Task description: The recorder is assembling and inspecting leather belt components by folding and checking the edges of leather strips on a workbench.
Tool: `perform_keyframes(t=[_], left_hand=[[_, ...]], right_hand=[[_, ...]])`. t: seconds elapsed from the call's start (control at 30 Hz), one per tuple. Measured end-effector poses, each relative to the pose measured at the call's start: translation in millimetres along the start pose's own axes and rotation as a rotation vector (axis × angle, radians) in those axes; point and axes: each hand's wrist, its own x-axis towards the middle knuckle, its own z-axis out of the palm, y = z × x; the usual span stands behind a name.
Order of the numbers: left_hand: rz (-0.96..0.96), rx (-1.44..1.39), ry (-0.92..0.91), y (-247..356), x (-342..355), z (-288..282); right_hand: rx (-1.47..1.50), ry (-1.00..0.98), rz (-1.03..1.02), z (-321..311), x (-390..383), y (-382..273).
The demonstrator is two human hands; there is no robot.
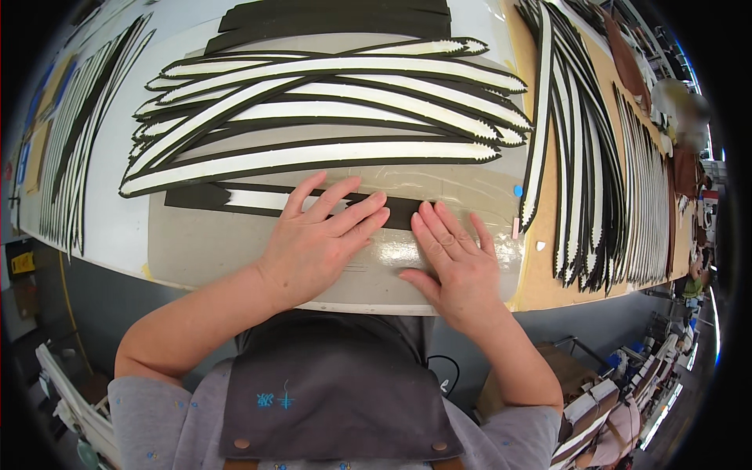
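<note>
A dark strip with a white band along it [258, 200] lies flat on a grey board [196, 251], with black pieces over both ends. My left hand [317, 239] lies on it with the fingers apart, covering part of the white band. My right hand [450, 262] rests its spread fingertips on the black right end, thumb on the board. Just above, several long black-edged white strips with notched tips [329, 153] lie crossed in a pile.
Black strips [329, 19] lie at the back. More bundled strips lie on the left [86, 133] and right [580, 172]. A blue disc [518, 190] and pink piece [515, 228] sit near my right hand. Racks of pieces [591, 407] stand below the table's right.
</note>
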Motion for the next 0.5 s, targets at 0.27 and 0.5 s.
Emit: perform_keyframes(t=[0.27, 0.5], left_hand=[[-0.021, -0.030, 0.024, -2.4, -5.6, -3.0], [-0.023, -0.142, -0.026, -9.8, -10.5, -6.8]], right_hand=[[-0.050, -0.037, 0.011, -5.9, -3.6, 6.4], [-0.102, -0.055, -0.003, -8.1, 8.5, -16.5]])
